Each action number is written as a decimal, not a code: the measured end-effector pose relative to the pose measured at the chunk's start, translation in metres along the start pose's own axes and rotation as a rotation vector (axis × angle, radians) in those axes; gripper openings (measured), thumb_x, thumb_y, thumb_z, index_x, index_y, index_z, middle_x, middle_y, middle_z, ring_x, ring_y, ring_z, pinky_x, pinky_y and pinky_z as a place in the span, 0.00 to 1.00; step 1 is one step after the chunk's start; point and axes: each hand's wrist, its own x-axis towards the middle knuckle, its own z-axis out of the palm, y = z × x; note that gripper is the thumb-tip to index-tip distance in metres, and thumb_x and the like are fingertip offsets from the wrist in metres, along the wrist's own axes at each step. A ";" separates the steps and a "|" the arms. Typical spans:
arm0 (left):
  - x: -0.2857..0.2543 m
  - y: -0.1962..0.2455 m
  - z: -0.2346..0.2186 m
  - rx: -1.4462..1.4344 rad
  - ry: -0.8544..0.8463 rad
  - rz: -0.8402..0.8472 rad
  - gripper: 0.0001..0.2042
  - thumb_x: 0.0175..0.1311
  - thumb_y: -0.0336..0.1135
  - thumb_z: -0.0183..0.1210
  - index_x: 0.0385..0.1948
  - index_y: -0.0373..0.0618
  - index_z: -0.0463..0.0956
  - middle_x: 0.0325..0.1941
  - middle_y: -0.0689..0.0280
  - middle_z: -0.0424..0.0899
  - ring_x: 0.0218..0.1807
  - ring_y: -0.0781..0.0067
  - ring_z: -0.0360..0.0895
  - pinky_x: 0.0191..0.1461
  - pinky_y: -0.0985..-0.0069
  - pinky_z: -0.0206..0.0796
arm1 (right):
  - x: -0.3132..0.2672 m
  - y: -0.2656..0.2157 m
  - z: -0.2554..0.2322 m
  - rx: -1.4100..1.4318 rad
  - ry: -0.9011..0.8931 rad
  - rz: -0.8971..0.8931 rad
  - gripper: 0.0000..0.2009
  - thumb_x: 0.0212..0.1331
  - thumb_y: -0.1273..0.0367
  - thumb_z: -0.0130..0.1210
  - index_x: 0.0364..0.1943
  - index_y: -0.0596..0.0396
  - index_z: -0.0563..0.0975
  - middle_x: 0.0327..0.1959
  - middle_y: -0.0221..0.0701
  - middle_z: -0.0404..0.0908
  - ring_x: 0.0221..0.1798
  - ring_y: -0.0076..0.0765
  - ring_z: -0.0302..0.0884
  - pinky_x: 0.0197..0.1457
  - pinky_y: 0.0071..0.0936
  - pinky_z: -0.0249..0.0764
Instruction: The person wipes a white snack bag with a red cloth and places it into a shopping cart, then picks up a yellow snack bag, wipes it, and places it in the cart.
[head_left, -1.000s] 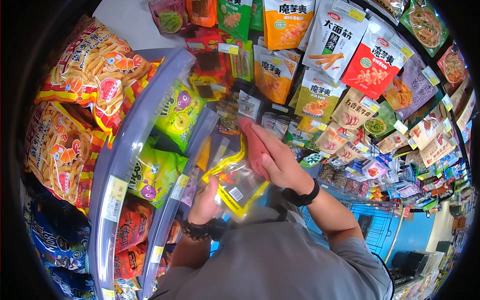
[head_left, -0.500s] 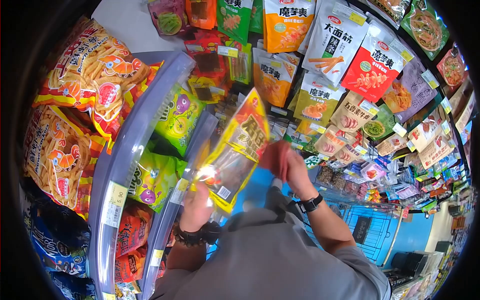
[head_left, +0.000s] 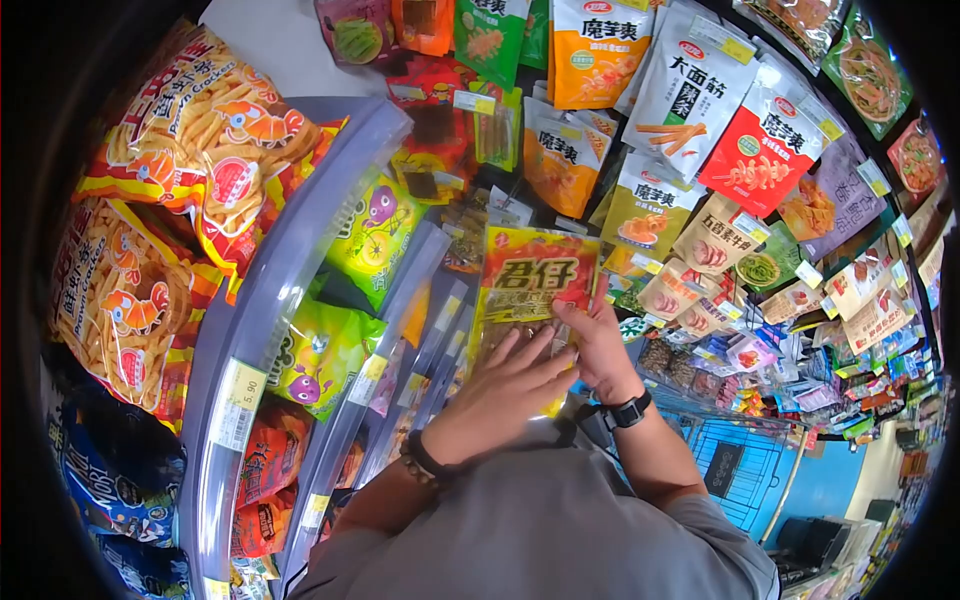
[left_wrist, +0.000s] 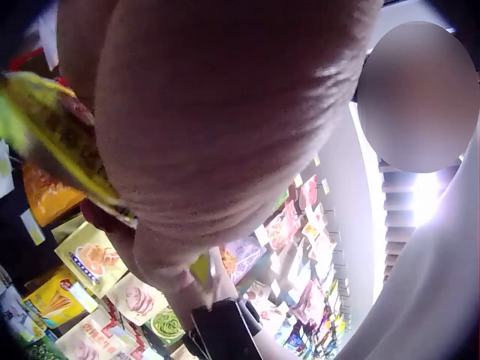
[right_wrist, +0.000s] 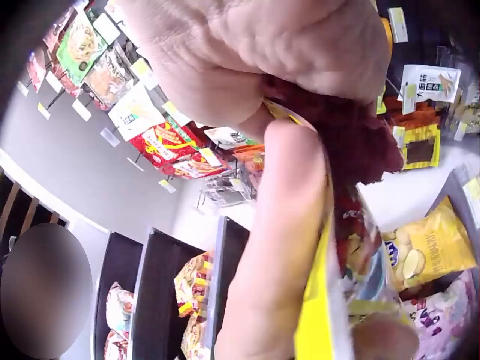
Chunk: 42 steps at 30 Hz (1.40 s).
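A red and yellow snack packet [head_left: 535, 285] with a clear window stands upright before the chest in the head view. My right hand [head_left: 603, 350] grips its right edge, thumb across the front. Bunched in that palm is a dark red cloth [right_wrist: 341, 131], plain in the right wrist view and mostly hidden in the head view. Spread over the packet's lower front are the straight fingers of my left hand [head_left: 500, 395], covering part of the window. The left wrist view has the hand's skin filling the middle, with the packet's yellow edge [left_wrist: 71, 150] beside it.
Prawn cracker bags [head_left: 150, 290] and green snack bags [head_left: 325, 355] fill tiered shelves at left, behind a clear-fronted shelf edge [head_left: 240, 330]. Hanging pouches [head_left: 690, 90] line the rack ahead. A blue wire rack [head_left: 745, 465] stands at lower right.
The cloth in the right hand has come off the packet, and that hand now grips the right edge. The packet has turned more upright; the left hand has moved from its lower left edge across its front.
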 end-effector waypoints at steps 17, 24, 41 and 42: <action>0.007 -0.080 0.005 -0.076 0.450 -0.483 0.05 0.69 0.33 0.70 0.40 0.44 0.87 0.39 0.60 0.90 0.43 0.50 0.86 0.65 0.52 0.74 | 0.043 0.004 -0.043 -0.754 -0.405 0.040 0.18 0.68 0.68 0.72 0.57 0.57 0.83 0.46 0.32 0.90 0.45 0.21 0.80 0.51 0.27 0.80; 0.034 -0.104 -0.002 -0.040 0.405 -0.482 0.06 0.64 0.32 0.73 0.39 0.44 0.89 0.33 0.60 0.88 0.38 0.52 0.83 0.48 0.56 0.73 | 0.105 -0.028 -0.073 -0.985 -0.502 -0.202 0.31 0.53 0.63 0.81 0.62 0.52 0.83 0.53 0.40 0.89 0.49 0.39 0.89 0.51 0.32 0.83; 0.099 -0.128 -0.026 0.006 0.493 -0.621 0.06 0.62 0.26 0.72 0.39 0.46 0.89 0.38 0.63 0.91 0.41 0.57 0.87 0.47 0.63 0.78 | 0.176 0.008 -0.095 -1.168 -0.446 -0.142 0.13 0.60 0.69 0.71 0.49 0.52 0.85 0.38 0.38 0.89 0.39 0.54 0.88 0.42 0.42 0.83; 0.095 -0.128 -0.031 -0.009 0.519 -0.646 0.06 0.62 0.26 0.72 0.39 0.45 0.89 0.38 0.62 0.91 0.40 0.57 0.87 0.46 0.64 0.79 | 0.182 0.019 -0.098 -1.206 -0.419 -0.135 0.12 0.62 0.68 0.70 0.49 0.51 0.85 0.38 0.38 0.90 0.39 0.56 0.88 0.43 0.44 0.83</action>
